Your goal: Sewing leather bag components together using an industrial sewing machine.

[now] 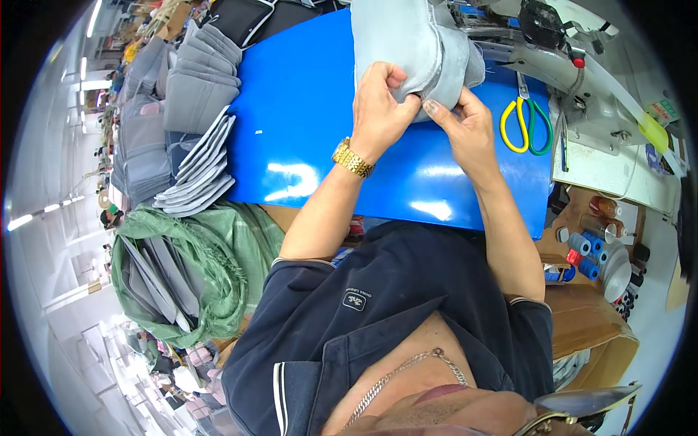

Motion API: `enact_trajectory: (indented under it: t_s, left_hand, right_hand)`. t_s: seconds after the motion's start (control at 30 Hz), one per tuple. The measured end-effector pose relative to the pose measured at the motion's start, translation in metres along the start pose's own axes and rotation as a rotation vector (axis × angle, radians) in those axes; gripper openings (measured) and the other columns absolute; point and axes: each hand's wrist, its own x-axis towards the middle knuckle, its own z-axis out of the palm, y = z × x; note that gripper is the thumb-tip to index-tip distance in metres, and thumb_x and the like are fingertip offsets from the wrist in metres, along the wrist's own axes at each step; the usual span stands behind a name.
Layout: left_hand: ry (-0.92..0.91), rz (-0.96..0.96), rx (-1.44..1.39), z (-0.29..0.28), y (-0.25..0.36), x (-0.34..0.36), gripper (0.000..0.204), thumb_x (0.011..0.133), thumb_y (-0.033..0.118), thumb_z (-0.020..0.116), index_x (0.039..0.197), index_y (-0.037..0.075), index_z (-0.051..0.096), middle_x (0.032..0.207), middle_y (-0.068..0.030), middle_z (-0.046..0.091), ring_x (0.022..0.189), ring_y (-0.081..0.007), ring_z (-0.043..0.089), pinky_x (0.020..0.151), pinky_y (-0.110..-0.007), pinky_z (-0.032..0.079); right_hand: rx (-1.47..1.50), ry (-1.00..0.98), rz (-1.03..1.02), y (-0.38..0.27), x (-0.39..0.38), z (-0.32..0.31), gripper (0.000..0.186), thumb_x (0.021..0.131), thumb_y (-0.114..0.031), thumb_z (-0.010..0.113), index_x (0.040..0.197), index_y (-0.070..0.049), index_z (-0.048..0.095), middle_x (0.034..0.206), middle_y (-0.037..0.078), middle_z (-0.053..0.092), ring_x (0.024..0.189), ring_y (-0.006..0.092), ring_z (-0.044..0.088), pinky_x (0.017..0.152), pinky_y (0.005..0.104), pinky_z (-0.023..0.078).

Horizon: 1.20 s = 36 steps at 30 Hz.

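Note:
Light grey fabric pieces (396, 40) lie at the far side of the blue work surface, their near edge between my two hands. My left hand (385, 105), with a gold watch on the wrist, has its fingers curled and its thumb pressed at the fabric's edge. Close beside it, my right hand (463, 123) pinches the same edge between thumb and fingers. The thumbs nearly meet at a seam. Parts of the fingertips are hidden by the cloth. Scissors (526, 123) with one yellow and one green handle lie to the right of my right hand.
A sewing machine (596, 80) stands at the far right. Stacked grey fabric pieces (200, 87) sit along the left of the blue surface (291, 109). Below them is a green sack (233, 283) holding more grey pieces. Thread spools (587, 269) and a cardboard box (592, 320) are at the right.

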Motion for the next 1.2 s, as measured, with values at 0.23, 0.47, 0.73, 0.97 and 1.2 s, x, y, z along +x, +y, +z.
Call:
enact_trajectory:
  t_s: [0.23,0.47,0.73,0.97,1.2]
  left_hand:
    - [-0.012,0.001,-0.044,-0.014,-0.008,-0.007,0.028,0.072,0.004,0.066,0.099,0.002,0.059,0.089,-0.0124,0.062,0.075,-0.0246,0.060,0.067,-0.034,0.050]
    - [0.047,-0.208,-0.483,-0.046,-0.037,0.035,0.017,0.084,0.008,0.069,0.099,0.001,0.064,0.085,-0.0035,0.064,0.064,-0.0077,0.061,0.046,-0.024,0.048]
    - [-0.026,-0.361,-0.426,-0.041,-0.039,0.071,0.014,0.086,0.007,0.068,0.099,0.001,0.067,0.083,-0.0047,0.066,0.044,-0.0070,0.052,0.035,-0.022,0.037]
    - [-0.075,-0.244,-0.248,-0.042,-0.023,0.015,0.029,0.083,0.019,0.073,0.102,0.002,0.059,0.079,-0.0032,0.061,0.057,-0.0091,0.055,0.048,-0.025,0.043]
    - [-0.033,-0.132,-0.106,-0.033,-0.034,-0.013,0.021,0.091,0.018,0.064,0.104,0.001,0.064,0.087,-0.0095,0.068,0.076,-0.0144,0.061,0.067,-0.031,0.049]
  right_hand:
    - [0.182,-0.021,0.009,0.004,-0.002,0.004,0.031,0.095,-0.020,0.062,0.117,0.001,0.058,0.099,0.003,0.066,0.088,0.0093,0.059,0.080,0.0253,0.048]
    - [0.599,-0.290,0.340,0.003,-0.009,-0.012,0.025,0.098,-0.027,0.057,0.101,-0.002,0.057,0.076,0.003,0.059,0.070,0.0118,0.058,0.074,0.0291,0.051]
    - [-0.116,-0.142,0.249,-0.037,-0.019,-0.034,0.031,0.090,-0.022,0.068,0.111,0.000,0.059,0.080,0.003,0.061,0.067,0.0084,0.057,0.060,0.0241,0.048]
    - [0.215,-0.291,0.182,-0.013,-0.017,-0.023,0.043,0.087,-0.018,0.072,0.121,0.000,0.054,0.105,0.007,0.067,0.095,0.0139,0.063,0.085,0.0284,0.051]
    - [0.176,-0.473,0.240,0.021,-0.022,0.012,0.029,0.091,-0.029,0.066,0.100,-0.001,0.066,0.092,0.010,0.070,0.090,0.0141,0.064,0.080,0.0296,0.050]
